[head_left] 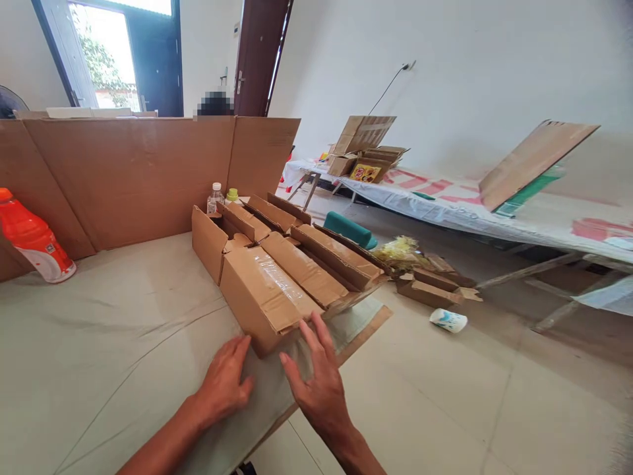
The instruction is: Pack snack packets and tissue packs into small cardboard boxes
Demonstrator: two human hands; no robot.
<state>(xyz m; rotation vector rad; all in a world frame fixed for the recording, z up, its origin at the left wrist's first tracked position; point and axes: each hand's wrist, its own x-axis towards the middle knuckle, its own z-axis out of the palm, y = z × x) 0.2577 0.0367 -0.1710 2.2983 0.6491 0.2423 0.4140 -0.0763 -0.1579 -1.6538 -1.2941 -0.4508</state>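
A long cardboard box with clear tape along its top lies on the table, its near end towards me. My left hand is beside the near left corner of this box, fingers stretched forward and fingertips at its side. My right hand is at the near right end, fingers apart, with fingertips by the top edge; whether they touch it I cannot tell. Neither hand grips anything. Next to the taped box are a second closed box and several more cardboard boxes, some with open flaps.
An orange bottle stands left, before an upright cardboard sheet. A clear bottle is behind the boxes. On the floor lie a paper cup and an open carton. Another table runs along the wall. A person's head shows behind the sheet.
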